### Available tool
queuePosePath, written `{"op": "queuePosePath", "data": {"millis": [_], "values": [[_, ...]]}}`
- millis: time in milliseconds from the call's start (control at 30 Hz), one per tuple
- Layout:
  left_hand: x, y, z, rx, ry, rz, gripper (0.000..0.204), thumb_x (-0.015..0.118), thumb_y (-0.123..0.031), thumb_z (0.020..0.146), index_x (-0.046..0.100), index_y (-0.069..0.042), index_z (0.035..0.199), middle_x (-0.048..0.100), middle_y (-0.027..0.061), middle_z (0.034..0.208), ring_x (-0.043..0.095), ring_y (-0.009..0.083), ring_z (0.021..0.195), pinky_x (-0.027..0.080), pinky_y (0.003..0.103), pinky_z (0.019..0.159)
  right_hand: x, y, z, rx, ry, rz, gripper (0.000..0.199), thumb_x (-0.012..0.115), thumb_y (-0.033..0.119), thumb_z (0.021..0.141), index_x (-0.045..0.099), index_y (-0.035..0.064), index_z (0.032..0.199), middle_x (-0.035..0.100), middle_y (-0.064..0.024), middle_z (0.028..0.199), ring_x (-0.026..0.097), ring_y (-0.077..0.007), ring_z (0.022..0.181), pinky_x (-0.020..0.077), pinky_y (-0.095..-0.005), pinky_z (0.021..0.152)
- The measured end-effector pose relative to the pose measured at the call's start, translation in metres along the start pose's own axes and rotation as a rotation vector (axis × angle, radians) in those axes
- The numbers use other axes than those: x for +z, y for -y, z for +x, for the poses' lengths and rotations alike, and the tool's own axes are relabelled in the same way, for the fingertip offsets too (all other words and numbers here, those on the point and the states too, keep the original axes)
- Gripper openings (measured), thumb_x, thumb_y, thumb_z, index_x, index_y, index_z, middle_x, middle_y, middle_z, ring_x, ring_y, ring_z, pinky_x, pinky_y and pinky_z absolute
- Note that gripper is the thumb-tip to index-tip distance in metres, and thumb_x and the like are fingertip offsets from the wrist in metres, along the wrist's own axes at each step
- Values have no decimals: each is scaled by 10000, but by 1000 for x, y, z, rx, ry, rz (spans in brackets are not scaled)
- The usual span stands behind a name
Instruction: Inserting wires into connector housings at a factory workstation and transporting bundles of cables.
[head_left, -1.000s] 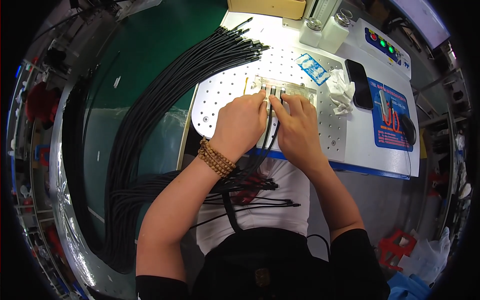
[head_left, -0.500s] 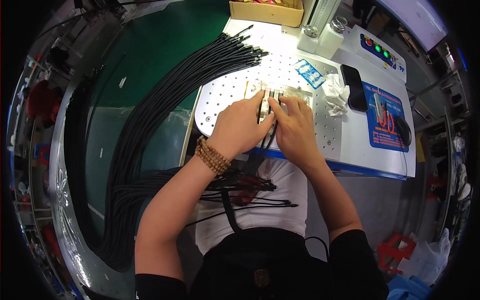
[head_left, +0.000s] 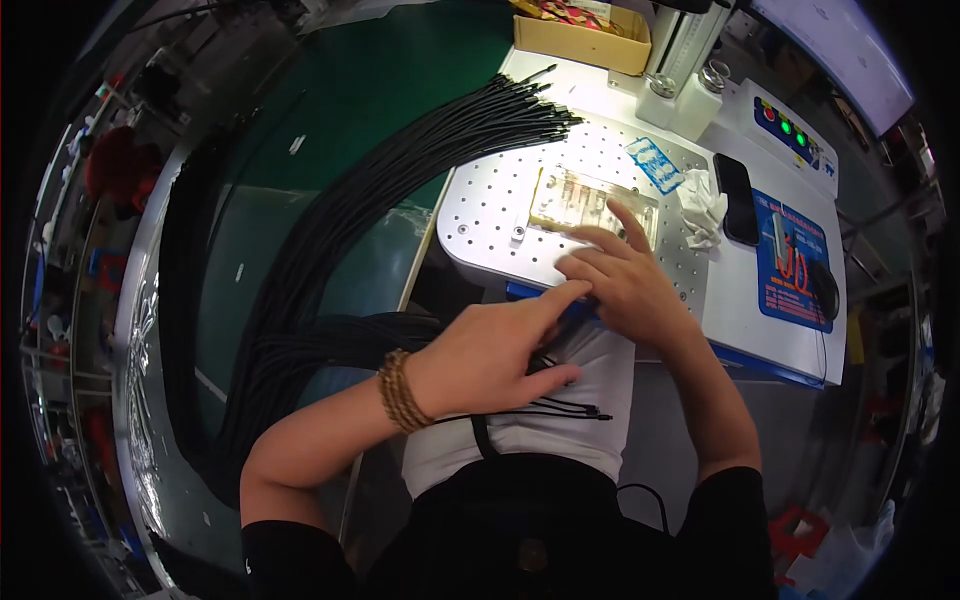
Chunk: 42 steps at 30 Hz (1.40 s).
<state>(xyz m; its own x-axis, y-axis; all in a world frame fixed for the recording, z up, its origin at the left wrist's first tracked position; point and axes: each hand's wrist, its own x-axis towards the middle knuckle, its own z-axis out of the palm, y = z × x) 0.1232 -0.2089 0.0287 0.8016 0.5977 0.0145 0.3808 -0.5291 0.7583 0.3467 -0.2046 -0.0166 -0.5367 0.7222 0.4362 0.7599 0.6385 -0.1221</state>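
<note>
My left hand [head_left: 485, 352] is over my lap, its index finger stretched to the right and its thumb apart. Its other fingers are largely hidden. Below and beside it lie black cable ends [head_left: 575, 408] on my light trousers. My right hand [head_left: 638, 290] is at the front edge of the perforated metal plate [head_left: 485, 225], fingers spread. The left index fingertip meets or overlaps the right fingertips. No cable is visible in either hand. Just beyond the right hand sits a clear, pale fixture block [head_left: 580, 205] on the plate; no black cable shows in it.
A thick bundle of black cables [head_left: 370, 190] curves across the green mat [head_left: 350, 90]. Right of the plate are crumpled tissue [head_left: 703, 208], a phone [head_left: 737, 198], a mouse [head_left: 824, 290] and a button box [head_left: 790, 130]. Dispenser bottles [head_left: 693, 108] and a cardboard box [head_left: 585, 40] stand behind.
Both hands have left the fixture and come toward me, the left one down over my lap. The black cables that lay in the fixture are out of it. The view has shifted slightly.
</note>
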Motion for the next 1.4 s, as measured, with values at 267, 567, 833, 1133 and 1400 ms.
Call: {"op": "queuePosePath", "data": {"millis": [267, 567, 833, 1133, 1400], "values": [[-59, 134, 40, -150, -549, 798, 362, 737, -297, 805, 656, 3, 991, 583, 126, 985, 546, 285, 956, 475, 376, 824, -26, 61, -59, 113, 913, 368, 377, 697, 294, 829, 615, 31, 1086, 633, -118, 799, 626, -324, 805, 481, -398, 770], [-49, 137, 63, -321, -546, 925, 299, 690, -253, 853, 618, 25, 940, 559, 156, 1018, 535, 302, 976, 477, 399, 820, -1, 42, -41, 126, 611, 623, 447, 681, 325, 882, 595, 25, 1203, 667, -145, 1016, 660, -286, 908, 526, -377, 774], [-48, 108, 52, -388, -356, 533, 214, 611, -167, 909, 532, 22, 969, 572, 214, 1007, 578, 377, 986, 497, 462, 803, 31, 14, 39, 761, 191, 1630, 351, 535, 183, 983, 539, -47, 1248, 660, -150, 1087, 678, -203, 911, 551, -308, 841], [-44, 89, 40, -171, -480, 603, 151, 569, -113, 911, 533, 10, 990, 604, 218, 935, 593, 401, 919, 490, 472, 777, 64, 7, 79, 827, 46, 1973, 329, 531, 212, 992, 514, -24, 1221, 604, -210, 1193, 651, -248, 1021, 543, -353, 898], [-33, 14, -13, -141, -93, 306, 335, 542, -102, 938, 499, 20, 1247, 615, 219, 795, 615, 399, 760, 480, 441, 670, 37, -31, 72, 769, -689, 2157, 187, 515, 193, 1004, 526, 17, 1066, 624, -127, 1021, 649, -231, 971, 532, -432, 926]]}}
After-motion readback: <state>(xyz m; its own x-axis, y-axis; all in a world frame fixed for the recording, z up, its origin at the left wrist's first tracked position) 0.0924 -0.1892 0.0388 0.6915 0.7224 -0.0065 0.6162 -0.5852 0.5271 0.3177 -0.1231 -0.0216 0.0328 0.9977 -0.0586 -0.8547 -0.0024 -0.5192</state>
